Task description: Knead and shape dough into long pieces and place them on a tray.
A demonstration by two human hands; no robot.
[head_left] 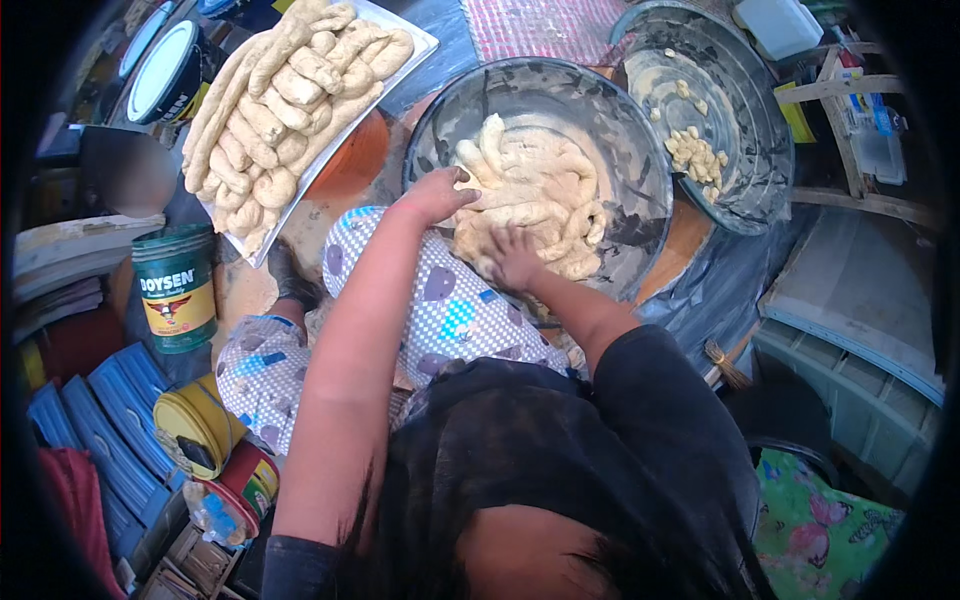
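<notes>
There were two hands, left (437, 197) and right (516, 257), two dark basins (640, 160) (760, 110), one tray (420, 45) of dough, and two cans, green (176, 288) and yellow (197, 425).

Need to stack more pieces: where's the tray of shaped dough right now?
In the head view, the tray of shaped dough lies at upper left, beside the dark basin of dough under both hands, above the green paint can.

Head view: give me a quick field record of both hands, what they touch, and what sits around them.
left hand: open, on the dough pile's left edge
right hand: fingers spread, pressing the pile's near side
dough pile: pale ropes heaped in the dark round basin
tray: upper left, stacked with shaped dough pieces
second basin: upper right, holds small dough bits
green can: left, upright
</notes>
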